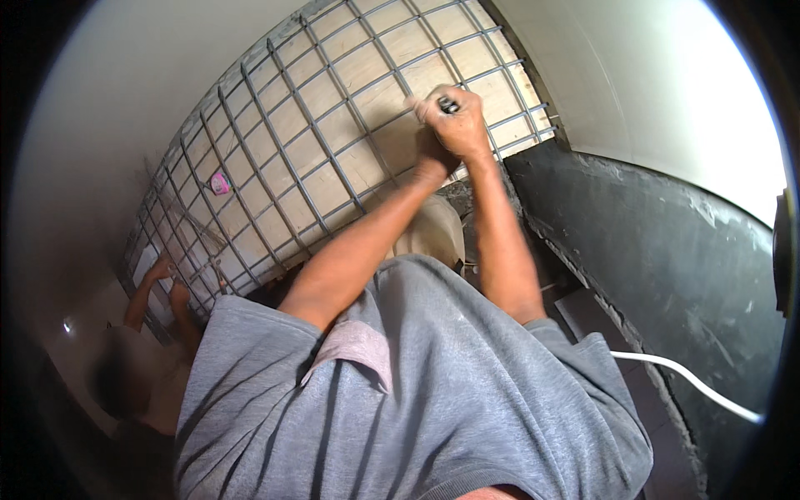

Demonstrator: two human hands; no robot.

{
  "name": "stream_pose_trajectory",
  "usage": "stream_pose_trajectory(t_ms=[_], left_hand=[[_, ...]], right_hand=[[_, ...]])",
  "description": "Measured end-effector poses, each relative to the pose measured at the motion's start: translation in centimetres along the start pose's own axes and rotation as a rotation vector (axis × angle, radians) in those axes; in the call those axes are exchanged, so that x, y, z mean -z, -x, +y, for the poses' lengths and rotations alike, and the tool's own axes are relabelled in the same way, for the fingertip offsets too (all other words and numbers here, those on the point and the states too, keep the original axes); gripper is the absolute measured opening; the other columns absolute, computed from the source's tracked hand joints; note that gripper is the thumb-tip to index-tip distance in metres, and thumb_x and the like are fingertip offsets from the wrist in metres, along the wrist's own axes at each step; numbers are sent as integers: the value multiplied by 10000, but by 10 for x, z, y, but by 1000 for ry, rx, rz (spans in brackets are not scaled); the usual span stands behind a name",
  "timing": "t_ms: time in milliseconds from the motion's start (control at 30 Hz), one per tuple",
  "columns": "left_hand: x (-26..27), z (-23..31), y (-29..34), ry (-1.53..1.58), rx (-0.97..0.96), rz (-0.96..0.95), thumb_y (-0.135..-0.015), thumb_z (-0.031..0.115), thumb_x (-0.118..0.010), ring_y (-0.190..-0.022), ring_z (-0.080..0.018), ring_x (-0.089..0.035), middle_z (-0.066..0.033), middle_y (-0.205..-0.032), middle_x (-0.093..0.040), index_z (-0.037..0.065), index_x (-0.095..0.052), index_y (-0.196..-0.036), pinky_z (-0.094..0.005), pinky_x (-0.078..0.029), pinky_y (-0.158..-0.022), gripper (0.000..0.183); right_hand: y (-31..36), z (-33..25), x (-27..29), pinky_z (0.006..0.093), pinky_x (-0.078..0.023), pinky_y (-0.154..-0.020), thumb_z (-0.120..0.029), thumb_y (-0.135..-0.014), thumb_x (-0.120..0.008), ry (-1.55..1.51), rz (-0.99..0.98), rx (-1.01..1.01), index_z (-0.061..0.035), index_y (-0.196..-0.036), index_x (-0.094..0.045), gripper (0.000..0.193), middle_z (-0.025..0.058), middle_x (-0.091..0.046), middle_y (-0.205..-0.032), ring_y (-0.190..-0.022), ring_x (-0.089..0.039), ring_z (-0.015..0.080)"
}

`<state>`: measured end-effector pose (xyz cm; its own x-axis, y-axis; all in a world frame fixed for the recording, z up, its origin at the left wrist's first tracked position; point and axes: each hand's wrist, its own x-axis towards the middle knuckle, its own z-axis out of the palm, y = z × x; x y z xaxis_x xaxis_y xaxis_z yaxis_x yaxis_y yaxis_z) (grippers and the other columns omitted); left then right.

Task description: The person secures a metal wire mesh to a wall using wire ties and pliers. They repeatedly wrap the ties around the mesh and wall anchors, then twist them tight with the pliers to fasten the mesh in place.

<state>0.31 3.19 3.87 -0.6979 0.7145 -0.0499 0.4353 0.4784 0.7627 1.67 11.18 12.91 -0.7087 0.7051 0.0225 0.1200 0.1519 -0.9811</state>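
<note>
My right hand [461,127] is closed around a small hand tool with a dark metal end [448,105], which shows at the top of the fist; its exact kind is hidden. Close below it, my left hand [434,156] is in shadow, with its fingers hidden behind the right one. Both hands are over the right part of a grid of crossed steel bars [317,127]. The grid lies above pale wooden boards [337,142].
A co-worker's hands [169,279] are at the grid's far left end. A pink roll-shaped object [219,183] sits among the bars. To the right are a dark grey wall [658,250], a pale panel [633,83] and a white cable [687,377].
</note>
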Motion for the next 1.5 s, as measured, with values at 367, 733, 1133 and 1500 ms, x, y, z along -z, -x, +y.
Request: stream_pose_trajectory(t_ms=[367,733,1133,1500], left_hand=[[13,-40,-42,204,23,-1,-803,222,-702,-970,-208,-620,-101,-1099,-632,48,-534,-1201,-364,-507,-820,466],[-45,-128,-38,1236,196,-170,-1011,373,-430,-1251,-177,-436,-73,-1333,-477,81,-382,-1378,-326,-319,-1085,472],[-30,-37,9,439,-1,20,-957,179,-543,-1211,-194,-486,-96,-1267,-507,39,-394,-1354,-350,-385,-1035,446],[1,-42,-51,274,-237,-522,-938,158,-565,-1200,-200,-497,-98,-1263,-512,42,-403,-1345,-358,-397,-1020,453]], right_hand=[[-58,13,-28,320,-468,-581,-264,-718,-792,117,-479,-29,-30,-705,-680,260,67,-627,-632,-587,-554,164],[-17,-7,-42,391,-521,-720,-212,-660,-792,278,-105,-87,-51,-877,-558,357,189,-639,-815,-793,-656,304],[17,-32,-30,390,-470,-787,-249,-790,-756,63,708,-312,-48,-941,-542,330,157,-597,-893,-921,-612,281],[13,9,37,306,-458,-618,-290,-675,-840,-117,-85,23,-78,-627,-534,375,-6,-532,-581,-575,-508,131]])
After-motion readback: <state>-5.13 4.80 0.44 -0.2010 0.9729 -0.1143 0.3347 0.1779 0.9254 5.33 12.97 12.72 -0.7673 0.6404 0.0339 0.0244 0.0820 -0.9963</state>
